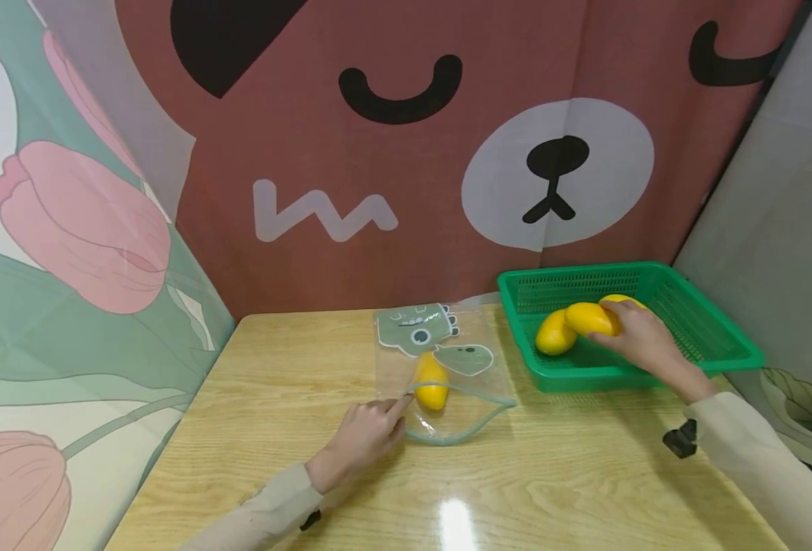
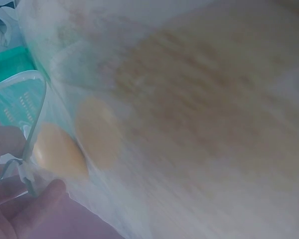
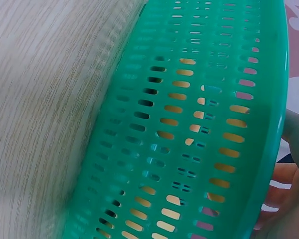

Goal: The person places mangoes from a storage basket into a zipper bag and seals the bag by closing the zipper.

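Note:
A clear zip bag (image 1: 471, 409) printed with a green cartoon animal lies on the table, its mouth gaping towards me. Inside it is one yellow mango (image 1: 432, 386), also visible through the plastic in the left wrist view. My left hand (image 1: 370, 430) pinches the left side of the bag's mouth between thumb and fingers. Over the green basket (image 1: 585, 376), my right hand (image 1: 640, 333) grips another mango (image 1: 590, 318). Beside that one in the basket are a mango (image 1: 554, 335) at left and one (image 1: 622, 298) partly hidden behind the hand. The basket wall covers much of the right hand in the right wrist view.
The wooden table (image 1: 295, 367) stretches left and in front of the bag. A brown bear-print curtain (image 1: 309, 268) hangs along its back edge, and a floral curtain (image 1: 89, 344) is at left. The basket stands at the back right corner.

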`<state>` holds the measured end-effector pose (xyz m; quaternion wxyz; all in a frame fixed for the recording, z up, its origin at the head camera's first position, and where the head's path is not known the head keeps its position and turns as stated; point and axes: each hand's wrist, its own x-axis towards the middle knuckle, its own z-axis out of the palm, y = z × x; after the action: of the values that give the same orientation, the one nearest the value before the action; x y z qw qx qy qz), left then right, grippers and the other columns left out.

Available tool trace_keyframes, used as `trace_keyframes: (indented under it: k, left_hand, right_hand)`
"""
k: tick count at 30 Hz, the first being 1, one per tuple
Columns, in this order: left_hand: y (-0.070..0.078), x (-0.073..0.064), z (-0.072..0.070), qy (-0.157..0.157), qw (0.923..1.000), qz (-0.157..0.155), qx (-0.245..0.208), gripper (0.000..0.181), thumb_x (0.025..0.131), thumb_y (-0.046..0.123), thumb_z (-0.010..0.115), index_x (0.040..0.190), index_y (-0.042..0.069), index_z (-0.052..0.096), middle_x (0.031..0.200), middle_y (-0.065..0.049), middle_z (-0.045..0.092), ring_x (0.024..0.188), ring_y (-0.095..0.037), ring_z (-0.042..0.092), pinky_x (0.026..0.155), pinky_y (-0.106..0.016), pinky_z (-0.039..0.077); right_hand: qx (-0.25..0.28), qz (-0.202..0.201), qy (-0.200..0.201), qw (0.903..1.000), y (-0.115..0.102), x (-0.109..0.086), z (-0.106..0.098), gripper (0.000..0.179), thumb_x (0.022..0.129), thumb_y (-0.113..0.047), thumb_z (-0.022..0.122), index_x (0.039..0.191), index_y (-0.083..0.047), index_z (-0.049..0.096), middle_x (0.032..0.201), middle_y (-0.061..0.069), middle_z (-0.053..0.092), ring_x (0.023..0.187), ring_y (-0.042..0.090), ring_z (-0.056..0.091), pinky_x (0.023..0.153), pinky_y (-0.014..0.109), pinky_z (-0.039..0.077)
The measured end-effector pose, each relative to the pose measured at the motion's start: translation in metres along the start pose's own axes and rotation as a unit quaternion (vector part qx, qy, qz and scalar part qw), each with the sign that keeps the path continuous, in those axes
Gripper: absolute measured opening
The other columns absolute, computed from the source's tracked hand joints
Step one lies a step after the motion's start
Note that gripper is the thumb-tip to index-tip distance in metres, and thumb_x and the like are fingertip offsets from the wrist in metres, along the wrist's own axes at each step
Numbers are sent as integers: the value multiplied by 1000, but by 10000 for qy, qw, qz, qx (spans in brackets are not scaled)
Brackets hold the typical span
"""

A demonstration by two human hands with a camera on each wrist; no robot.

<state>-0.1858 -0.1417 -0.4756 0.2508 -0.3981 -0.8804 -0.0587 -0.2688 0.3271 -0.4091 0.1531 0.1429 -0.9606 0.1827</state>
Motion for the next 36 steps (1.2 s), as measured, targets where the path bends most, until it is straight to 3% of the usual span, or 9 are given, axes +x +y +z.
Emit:
trace_keyframes:
  k: [7,20,28,36]
  left_hand:
    - [0,0,0,-47,10000,14,18,41,82,7,72,122,4,64,76,2,67,53,-5,52,40,-13,31]
    - [1,0,-2,-116,9999,-18,15,42,83,7,72,123,4,63,76,2,68,53,-4,52,40,-12,28]
    - [2,0,-2,-115,9999,-53,23,42,83,8,72,124,4,63,81,-1,71,58,-8,60,40,-13,34]
    - [2,0,-3,-143,9999,-91,-9,43,83,7,73,124,5,63,85,-2,72,61,-10,63,41,-15,38]
  right_hand:
    - [157,27,153,9998,-4,-1,-1,65,86,-28,77,128,14,53,120,35,55,88,40,57,65,52,46]
    - [109,-1,443,9990,-14,-2,-5,64,87,-28,77,129,13,52,115,35,57,82,37,57,59,46,45]
    - [27,-124,591,9982,-20,-2,-7,63,86,-28,78,129,11,54,113,33,58,80,35,57,57,41,43]
    - [63,-222,725,9971,-29,-2,-10,62,86,-29,78,129,10,55,115,32,58,85,38,57,59,45,45]
